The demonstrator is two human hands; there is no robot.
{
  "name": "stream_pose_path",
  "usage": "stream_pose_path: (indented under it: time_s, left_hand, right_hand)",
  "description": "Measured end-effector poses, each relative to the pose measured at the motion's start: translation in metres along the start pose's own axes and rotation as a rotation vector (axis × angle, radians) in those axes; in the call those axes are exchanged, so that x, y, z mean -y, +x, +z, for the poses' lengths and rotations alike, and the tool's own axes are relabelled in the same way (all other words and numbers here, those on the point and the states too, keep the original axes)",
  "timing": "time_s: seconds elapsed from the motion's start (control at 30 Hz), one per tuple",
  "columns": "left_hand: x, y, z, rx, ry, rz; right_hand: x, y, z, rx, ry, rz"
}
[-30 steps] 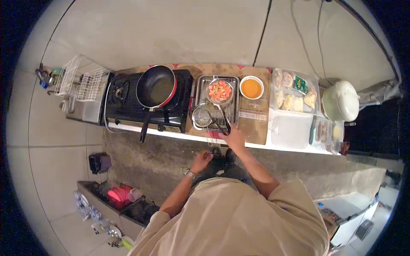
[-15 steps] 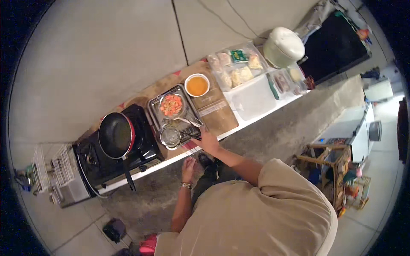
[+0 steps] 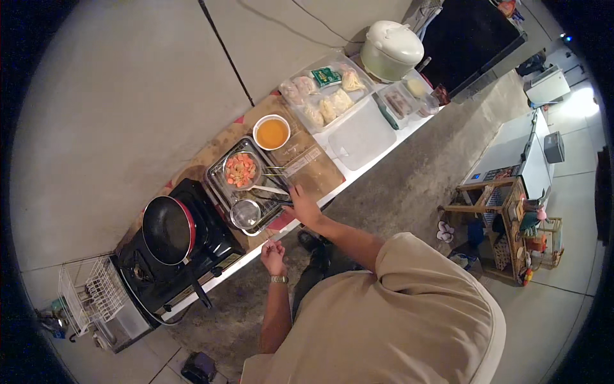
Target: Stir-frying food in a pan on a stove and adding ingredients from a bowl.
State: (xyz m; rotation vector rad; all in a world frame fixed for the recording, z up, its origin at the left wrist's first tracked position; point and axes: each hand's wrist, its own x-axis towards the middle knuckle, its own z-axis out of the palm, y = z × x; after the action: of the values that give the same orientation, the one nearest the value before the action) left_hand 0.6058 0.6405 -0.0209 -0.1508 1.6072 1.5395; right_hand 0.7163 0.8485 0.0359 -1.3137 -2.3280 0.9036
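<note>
My right hand (image 3: 302, 206) is over the front right edge of a wire-racked metal tray (image 3: 214, 187). Its fingers are apart, beside the ends of a pale handle (image 3: 271, 190) and a dark-handled utensil (image 3: 276, 201); I cannot tell whether it touches them. A round mesh strainer (image 3: 245, 214) lies at the tray's near end. My left hand (image 3: 274, 257) is curled closed just off the counter edge, close to where the strainer's thin handle points; what it holds is hidden. Behind the strainer, a round vessel of orange and pale chopped pieces (image 3: 242, 171) rests on the tray.
Left of the tray, a black frying pan (image 3: 167, 230) sits on a stove (image 3: 214, 224). A white bowl of orange liquid (image 3: 272, 132) stands on brown cardboard (image 3: 313, 166). Farther right are a tub of bagged food (image 3: 325, 96), a pale board (image 3: 362, 142) and a rice cooker (image 3: 391, 51).
The whole view has shifted and turned slightly. My right hand's fingers look more spread. Thin yellowish sticks now show beside the vessel of chopped pieces. My left hand stays by the counter edge.
</note>
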Motion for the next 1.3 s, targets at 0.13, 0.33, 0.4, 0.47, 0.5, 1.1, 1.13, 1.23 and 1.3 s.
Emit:
stream_pose_path:
  time_s: [0.13, 0.33, 0.4, 0.47, 0.5, 1.1, 1.13, 1.23, 1.3]
  left_hand:
    - [0.0, 0.004, 0.002, 0.018, -0.051, -0.022]
    - [0.006, 0.011, 0.002, 0.032, -0.059, 0.001]
    - [0.012, 0.003, 0.004, 0.045, -0.042, 0.028]
    - [0.012, -0.009, 0.015, -0.165, 0.097, 0.093]
    - [0.019, -0.011, 0.009, -0.162, 0.099, 0.102]
    - [0.052, -0.105, 0.454, 0.453, 0.831, 0.603]
    - [0.055, -0.108, 0.491, 0.55, 0.806, 0.607]
    - [0.088, -0.086, 0.559, 0.761, 0.68, 0.362]
    - [0.094, -0.091, 0.612, 0.801, 0.412, 0.072]
  right_hand:
    - [-0.01, 0.004, 0.012, -0.105, -0.019, -0.118]
    - [-0.026, 0.001, -0.05, 0.095, -0.149, -0.09]
    - [-0.061, 0.006, -0.096, 0.044, -0.035, -0.07]
    - [-0.113, 0.005, -0.143, -0.41, -0.048, -0.073]
    - [-0.164, 0.017, -0.173, -0.398, -0.146, -0.161]
    - [-0.583, 0.14, -0.484, -0.078, -0.463, 0.325]
    - [-0.586, 0.129, -0.484, -0.156, -0.553, 0.167]
    - [-0.52, 0.112, -0.495, -0.193, -0.213, 0.213]
    - [-0.47, 0.091, -0.488, -0.183, -0.134, 0.158]
